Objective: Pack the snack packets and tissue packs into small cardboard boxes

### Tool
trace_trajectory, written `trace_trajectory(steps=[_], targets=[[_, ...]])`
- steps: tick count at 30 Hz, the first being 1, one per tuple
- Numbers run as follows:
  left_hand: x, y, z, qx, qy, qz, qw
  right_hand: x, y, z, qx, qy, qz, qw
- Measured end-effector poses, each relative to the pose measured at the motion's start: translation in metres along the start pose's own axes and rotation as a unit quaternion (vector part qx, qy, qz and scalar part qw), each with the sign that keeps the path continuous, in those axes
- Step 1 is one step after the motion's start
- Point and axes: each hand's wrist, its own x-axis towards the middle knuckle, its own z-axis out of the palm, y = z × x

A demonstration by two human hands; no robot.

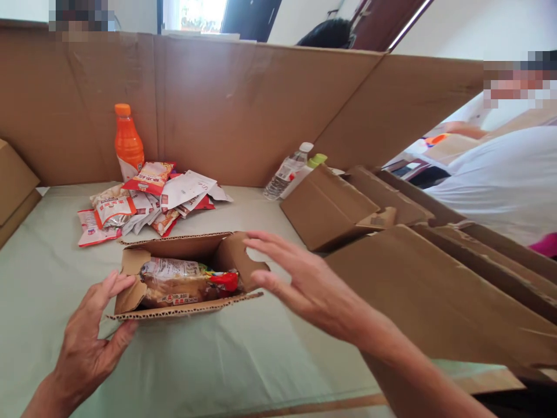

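Observation:
A small open cardboard box point(250, 299) stands on the table with its end flaps raised. Inside lies a clear-wrapped brown food packet point(174, 284), with a red and green wrapper point(224, 281) at its right end. At the box's left end, my left hand point(89, 337) has its fingertips on the flap and its thumb by the front corner, fingers and thumb apart. My right hand point(300, 284) is stretched out at the right flap, its fingers and thumb spread and nothing held. Whether the right fingertips touch the flap I cannot tell.
Behind the box lies a pile of snack packets point(150, 200), with an orange bottle point(129, 142) behind it. A clear water bottle point(287, 174) leans beside several cardboard boxes point(418, 284) on the right. A tall cardboard wall point(235, 104) closes off the back. A person in white point(509, 174) is at right.

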Motion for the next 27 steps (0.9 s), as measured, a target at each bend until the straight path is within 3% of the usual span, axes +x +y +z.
trace_trajectory(steps=[4,7,10,14,17,20,23,27], targets=[[0.008,0.006,0.004,0.036,0.012,-0.009,0.999,-0.01,-0.007,0.03,0.076,-0.031,-0.07,0.994],[0.011,0.01,0.004,0.037,0.005,-0.018,0.999,-0.013,-0.01,0.047,0.092,-0.016,-0.074,0.993],[0.014,0.015,0.002,0.053,-0.006,-0.066,0.996,-0.011,-0.009,0.051,0.084,-0.006,-0.066,0.994],[0.02,0.02,0.002,0.079,-0.021,-0.136,0.987,0.001,-0.007,0.047,0.039,0.075,-0.072,0.994],[0.024,0.022,0.005,0.072,-0.036,-0.149,0.986,0.016,-0.003,0.048,0.01,0.122,-0.064,0.99],[0.025,0.023,0.009,0.118,-0.01,-0.103,0.988,0.029,0.004,0.055,0.042,0.008,-0.079,0.996],[0.024,0.019,0.01,0.148,0.009,-0.049,0.988,0.029,0.011,0.058,0.095,-0.117,-0.108,0.983],[0.022,-0.008,0.005,0.076,-0.071,-0.008,0.995,0.009,0.02,0.059,0.112,-0.142,-0.088,0.98]])
